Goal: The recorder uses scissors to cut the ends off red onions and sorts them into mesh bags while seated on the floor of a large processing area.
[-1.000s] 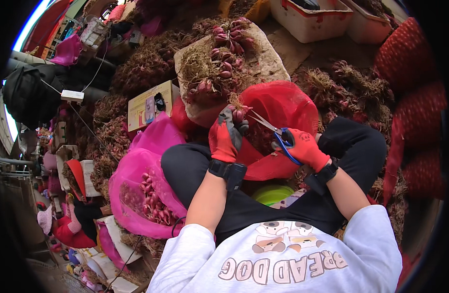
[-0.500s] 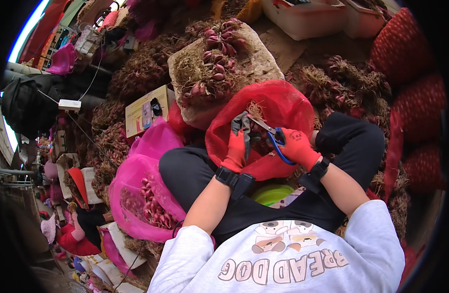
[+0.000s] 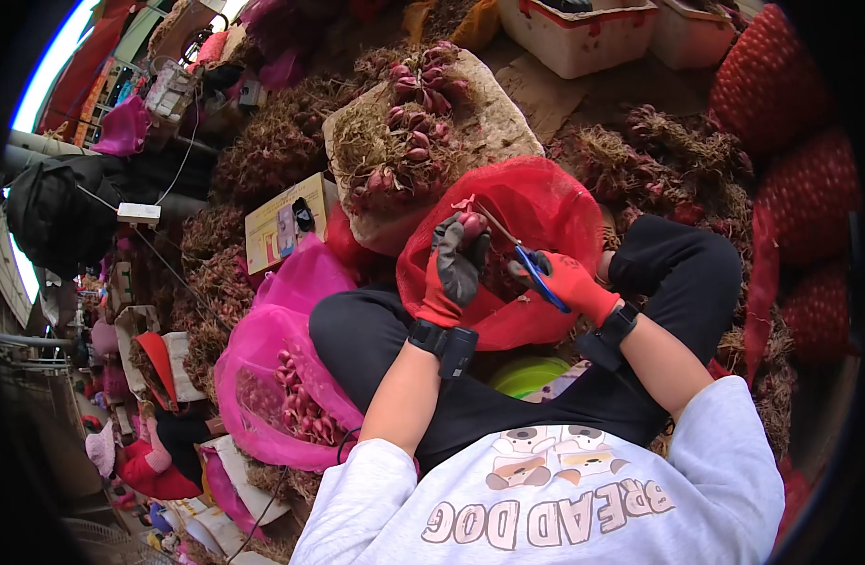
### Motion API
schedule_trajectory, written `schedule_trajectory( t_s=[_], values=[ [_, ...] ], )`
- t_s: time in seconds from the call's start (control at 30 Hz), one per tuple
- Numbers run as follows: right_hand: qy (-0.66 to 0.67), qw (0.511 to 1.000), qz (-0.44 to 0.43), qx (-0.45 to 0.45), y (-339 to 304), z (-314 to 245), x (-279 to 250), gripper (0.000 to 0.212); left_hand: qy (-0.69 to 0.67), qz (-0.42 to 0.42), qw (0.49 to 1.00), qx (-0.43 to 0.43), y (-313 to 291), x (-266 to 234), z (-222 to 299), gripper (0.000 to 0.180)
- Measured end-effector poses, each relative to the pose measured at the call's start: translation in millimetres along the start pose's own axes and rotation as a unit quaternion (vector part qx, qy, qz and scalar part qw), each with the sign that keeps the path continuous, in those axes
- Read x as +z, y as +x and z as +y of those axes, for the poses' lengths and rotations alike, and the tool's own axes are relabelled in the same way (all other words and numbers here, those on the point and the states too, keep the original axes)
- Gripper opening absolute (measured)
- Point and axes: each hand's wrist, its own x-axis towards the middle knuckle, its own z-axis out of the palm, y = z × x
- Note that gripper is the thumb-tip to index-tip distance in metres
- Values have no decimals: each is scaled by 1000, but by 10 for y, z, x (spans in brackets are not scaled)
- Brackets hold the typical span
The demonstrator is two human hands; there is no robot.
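Over the mouth of a red mesh bag between my knees, my left hand, in a red and grey glove, holds a shallot with its tip pointing up. Gripped in my gloved right hand is a pair of scissors with blue handles; the blades reach up beside the shallot. More shallots lie dimly inside the bag. Just beyond it, a pale block bears bunches of shallots with dry roots and stalks.
A pink mesh bag with shallots rests by my left knee. Shallot heaps lie right and left, and full red sacks are stacked at the right. A box, white tubs and a green bowl stand around. Another person sits far left.
My left hand has turned, bringing a shallot into clear view; the dry tuft that stood at the blades is no longer there. The scissors have swung slightly, handles down and to the right.
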Motion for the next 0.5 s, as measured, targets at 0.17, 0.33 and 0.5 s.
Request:
schedule_trajectory(
  t_s=[0.17, 0.33, 0.5],
  values=[
    [-151, 988, 26, -7, 75, 97, 122, 39, -53, -42, 998, -4, 35, -217, -40, 21],
    [-44, 999, 28, 8, -42, -199, -67, 34, 70, -85, 988, 107, 94, -172, 67, 42],
    [-33, 999, -11, 26, -82, -196, -87, 36, 306, -37, 935, 176, 89, -66, 136, 57]
  ],
)
